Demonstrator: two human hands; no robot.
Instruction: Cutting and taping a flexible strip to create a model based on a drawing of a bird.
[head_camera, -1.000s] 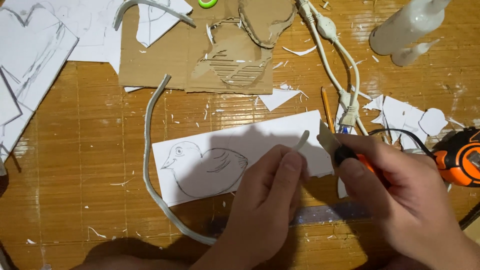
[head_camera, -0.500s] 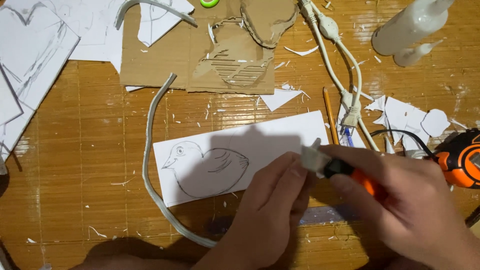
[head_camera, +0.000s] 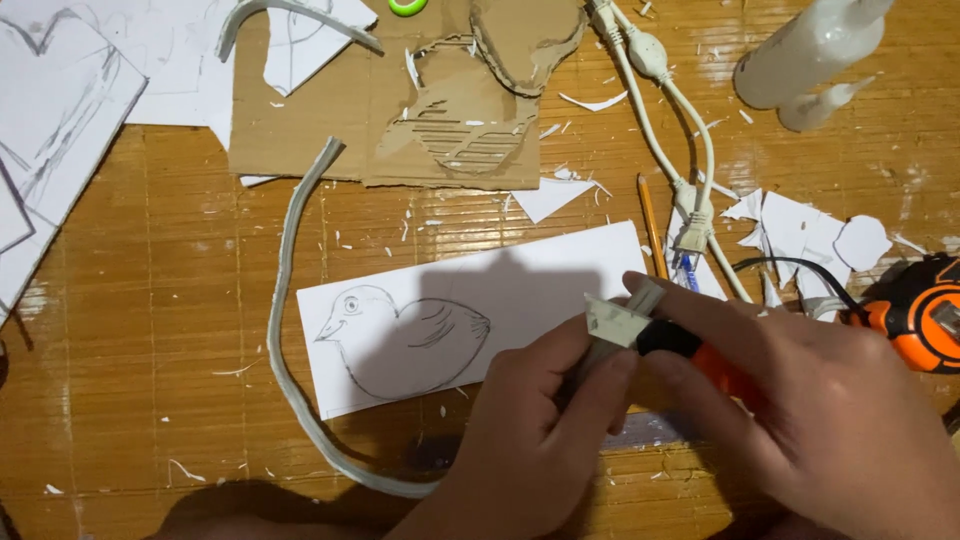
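Gripping the orange-handled cutter (head_camera: 640, 335), both hands' fingers (head_camera: 600, 375) surround it.

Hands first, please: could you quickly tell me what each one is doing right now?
Left hand: closed, fingers pinching a pale strip over the bird drawing.
Right hand: closed around the knife, an orange-and-black utility cutter.

Home craft bench, my view: I'm at a wooden slat tabletop (head_camera: 150, 300) littered with paper scraps (head_camera: 800, 225). Around the bird sketch sheet (head_camera: 470, 320): cut cardboard (head_camera: 400, 110) above it, glue bottle (head_camera: 810, 50) up to its right, orange glue gun (head_camera: 920, 310) to its right, pencil (head_camera: 652, 225) beside it.
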